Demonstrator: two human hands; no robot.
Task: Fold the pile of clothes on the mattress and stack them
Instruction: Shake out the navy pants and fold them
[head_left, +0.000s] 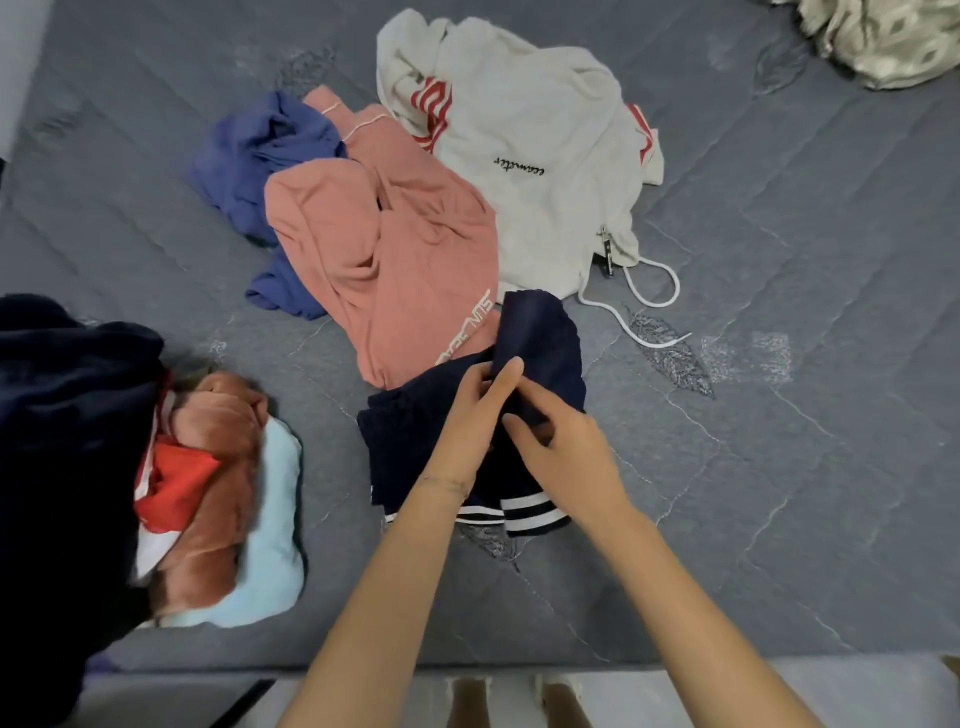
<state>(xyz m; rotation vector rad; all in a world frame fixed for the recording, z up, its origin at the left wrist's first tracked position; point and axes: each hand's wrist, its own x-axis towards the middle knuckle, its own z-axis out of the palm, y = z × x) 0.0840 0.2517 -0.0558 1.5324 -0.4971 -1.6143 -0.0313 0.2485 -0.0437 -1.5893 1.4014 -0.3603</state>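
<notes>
Both hands on navy garment with white-striped hem, lying on grey mattress near front edge. Left hand pinching a raised fold, apparently between thumb and fingers; blurry there. Right hand gripping same fold just beside, touching left. Behind, touching navy: crumpled pink top, partly over blue garment, beside white hoodie with loose drawstring. At left, stack: light blue at bottom, rust, red-white above. Dark cloth over its left side. Patterned cloth in far right corner.
</notes>
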